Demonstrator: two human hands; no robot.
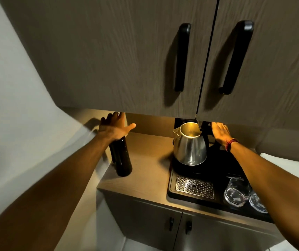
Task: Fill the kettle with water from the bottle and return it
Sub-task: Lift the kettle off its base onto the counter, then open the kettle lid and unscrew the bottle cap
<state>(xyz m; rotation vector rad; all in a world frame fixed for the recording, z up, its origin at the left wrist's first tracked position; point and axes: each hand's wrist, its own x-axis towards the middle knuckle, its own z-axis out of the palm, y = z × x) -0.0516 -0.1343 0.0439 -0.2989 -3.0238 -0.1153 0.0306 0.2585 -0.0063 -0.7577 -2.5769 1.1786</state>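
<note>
- Two clear glasses [238, 192] sit on the black tray [190, 196], right under the right arm. A quick swing of that arm could knock them over.
- The dark bottle [122, 158] stands upright on the counter [145, 160], well apart from the kettle. The left hand [115, 126] is over its top with fingers spread and thumb out, not gripping yet. A sloppy grab could tip it.
- The steel kettle [190, 147] sits on its black base, lid up, mouth open. The right hand [220, 130] reaches behind it by the handle. I cannot tell if those fingers are closed on anything.
- The cupboard [127, 60] hangs low, so lifting things high could bump it and spill water.
</note>
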